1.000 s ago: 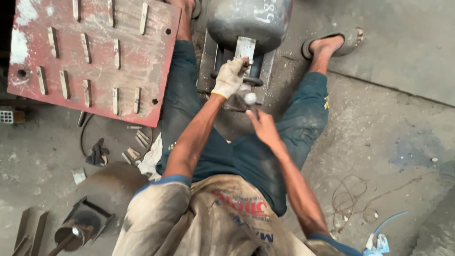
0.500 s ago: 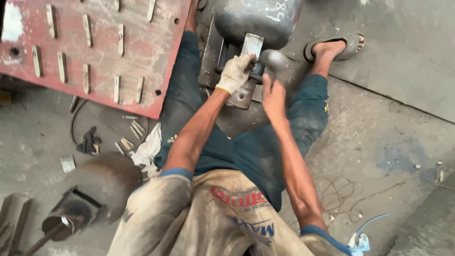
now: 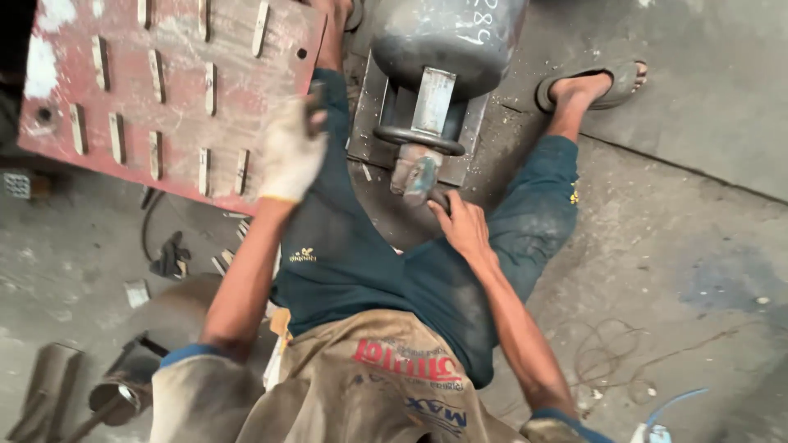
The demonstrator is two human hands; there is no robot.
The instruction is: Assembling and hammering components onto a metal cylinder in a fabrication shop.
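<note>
Looking straight down over a tan, stained shirt at the bottom of the frame, we see a person seated on a grey concrete floor [image 3: 706, 271], dusty and oil-marked, legs in dark blue trousers spread toward the top; at lower left a dark metal pipe fitting [image 3: 115, 394] stands on the floor, its inside not readable; loose wire [image 3: 607, 353] curls at lower right; moving up, the right hand [image 3: 461, 223], bare, fingers bent and half open, rests at the centre on the floor plate just below a small greyish metal block [image 3: 414, 174], touching or nearly touching it, grip unclear; the left hand [image 3: 291, 152], in a dirty white glove, is raised left of centre, blurred, curled round something dark, whether a tool I cannot tell; beyond the block a dark ring and steel bracket join a grey metal cylinder [image 3: 447, 37] at top centre, sitting on a flat base plate [image 3: 369, 123]; a red steel plate [image 3: 164, 90] with welded strips fills the upper left; a sandalled foot [image 3: 591, 82] lies upper right.
</note>
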